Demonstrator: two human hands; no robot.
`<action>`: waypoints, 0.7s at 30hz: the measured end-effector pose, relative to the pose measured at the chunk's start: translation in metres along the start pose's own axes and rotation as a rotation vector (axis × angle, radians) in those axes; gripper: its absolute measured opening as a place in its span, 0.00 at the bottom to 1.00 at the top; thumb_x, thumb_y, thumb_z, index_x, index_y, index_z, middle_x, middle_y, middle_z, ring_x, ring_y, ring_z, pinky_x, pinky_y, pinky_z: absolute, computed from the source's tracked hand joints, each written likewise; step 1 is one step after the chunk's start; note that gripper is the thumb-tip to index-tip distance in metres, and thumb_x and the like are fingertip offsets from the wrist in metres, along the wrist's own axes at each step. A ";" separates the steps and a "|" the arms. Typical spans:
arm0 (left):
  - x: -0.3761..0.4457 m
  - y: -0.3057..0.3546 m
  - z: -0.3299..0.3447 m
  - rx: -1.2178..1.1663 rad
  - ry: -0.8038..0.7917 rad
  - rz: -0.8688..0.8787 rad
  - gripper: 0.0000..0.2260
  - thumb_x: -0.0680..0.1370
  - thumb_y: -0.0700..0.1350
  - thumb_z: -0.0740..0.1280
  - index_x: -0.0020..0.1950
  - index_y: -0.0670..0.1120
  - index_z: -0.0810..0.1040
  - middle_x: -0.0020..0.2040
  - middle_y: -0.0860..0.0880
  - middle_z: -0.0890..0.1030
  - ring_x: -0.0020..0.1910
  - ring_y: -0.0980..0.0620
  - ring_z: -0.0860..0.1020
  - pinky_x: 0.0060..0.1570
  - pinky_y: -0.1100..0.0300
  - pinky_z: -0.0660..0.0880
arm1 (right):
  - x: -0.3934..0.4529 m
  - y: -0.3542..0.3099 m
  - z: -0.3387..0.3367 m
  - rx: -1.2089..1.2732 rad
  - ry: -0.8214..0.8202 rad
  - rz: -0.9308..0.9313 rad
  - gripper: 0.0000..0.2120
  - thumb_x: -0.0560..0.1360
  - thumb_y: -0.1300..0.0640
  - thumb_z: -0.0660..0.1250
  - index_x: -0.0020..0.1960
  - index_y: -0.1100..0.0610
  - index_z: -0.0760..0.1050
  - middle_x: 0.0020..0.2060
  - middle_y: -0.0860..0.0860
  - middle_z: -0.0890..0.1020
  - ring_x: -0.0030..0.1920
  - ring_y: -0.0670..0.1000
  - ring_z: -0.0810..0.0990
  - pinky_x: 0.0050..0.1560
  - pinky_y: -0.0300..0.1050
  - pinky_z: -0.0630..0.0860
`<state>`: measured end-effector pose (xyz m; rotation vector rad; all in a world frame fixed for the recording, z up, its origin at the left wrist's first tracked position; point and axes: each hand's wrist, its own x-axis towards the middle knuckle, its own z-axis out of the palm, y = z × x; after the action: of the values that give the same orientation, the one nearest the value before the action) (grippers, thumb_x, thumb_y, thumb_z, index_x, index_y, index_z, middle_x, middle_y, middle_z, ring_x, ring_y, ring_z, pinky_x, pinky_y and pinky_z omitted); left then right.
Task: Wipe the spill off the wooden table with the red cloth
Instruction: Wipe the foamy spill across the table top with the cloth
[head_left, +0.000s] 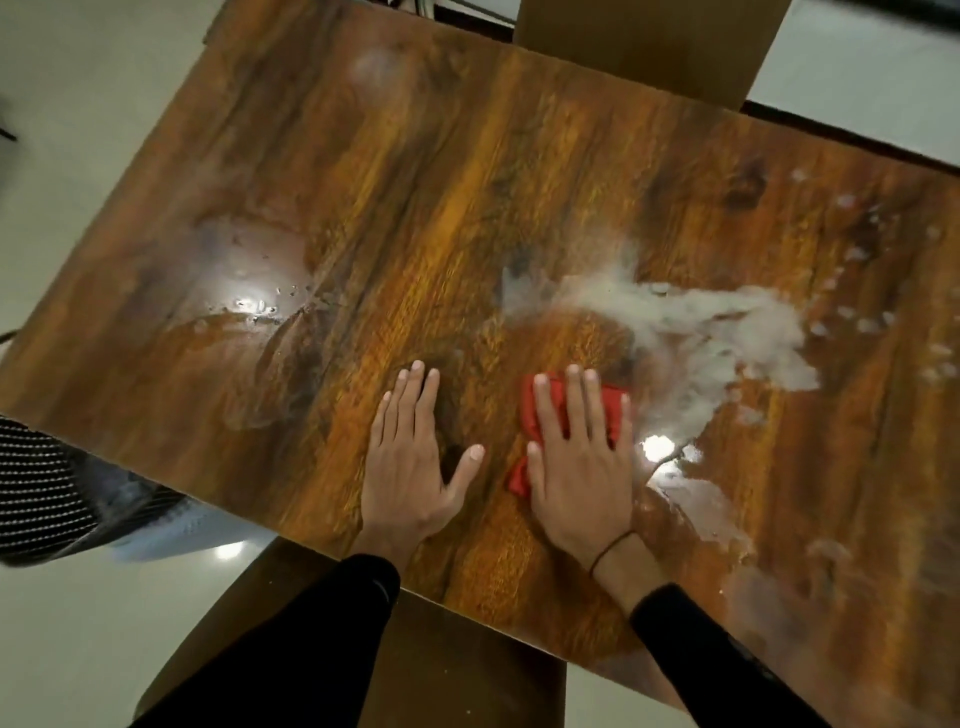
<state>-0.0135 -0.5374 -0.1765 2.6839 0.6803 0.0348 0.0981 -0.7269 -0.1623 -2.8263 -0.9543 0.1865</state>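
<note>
Counter (363, 171): glossy wood-grain top that fills most of the view and runs at a slant; pale floor shows around it.
Spill (691, 332): whitish, smeared streak on the right half of the counter, with scattered droplets beyond it towards the right edge and more wet patches near the front right.
Wet sheen (249, 270): clearer wet patch on the left half, catching a light reflection.
Left hand (410, 462): flat on the counter near the front edge, palm down, fingers spread, holding nothing; black sleeve at the wrist.
Right hand (576, 467): just beside the left, palm down with fingers splayed, pressing flat on the cloth rather than gripping it; thin dark band on the wrist.
Red cloth (524, 410): bunched under the right hand, on the counter, at the near edge of the white smear.
</note>
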 end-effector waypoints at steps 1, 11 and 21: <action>0.000 0.000 0.001 -0.006 0.004 -0.002 0.43 0.86 0.73 0.50 0.92 0.47 0.50 0.92 0.47 0.50 0.91 0.48 0.47 0.89 0.52 0.41 | 0.006 -0.005 0.001 -0.003 -0.014 -0.088 0.35 0.90 0.43 0.52 0.94 0.51 0.49 0.92 0.59 0.51 0.93 0.61 0.49 0.89 0.74 0.50; 0.001 0.000 0.005 0.060 -0.029 -0.007 0.42 0.86 0.71 0.53 0.91 0.44 0.52 0.92 0.45 0.50 0.91 0.46 0.48 0.89 0.47 0.46 | 0.159 -0.034 -0.005 -0.027 0.026 -0.240 0.34 0.91 0.43 0.51 0.94 0.50 0.50 0.92 0.59 0.53 0.93 0.60 0.49 0.90 0.70 0.48; 0.002 0.001 0.002 0.064 -0.048 0.006 0.41 0.86 0.67 0.53 0.91 0.42 0.54 0.92 0.43 0.52 0.91 0.44 0.51 0.89 0.41 0.53 | 0.115 0.017 -0.005 -0.001 0.127 0.352 0.34 0.89 0.45 0.50 0.94 0.51 0.50 0.91 0.59 0.56 0.92 0.62 0.52 0.89 0.73 0.49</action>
<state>-0.0111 -0.5378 -0.1777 2.7384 0.6693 -0.0499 0.1995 -0.6702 -0.1683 -2.9433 -0.4264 0.0446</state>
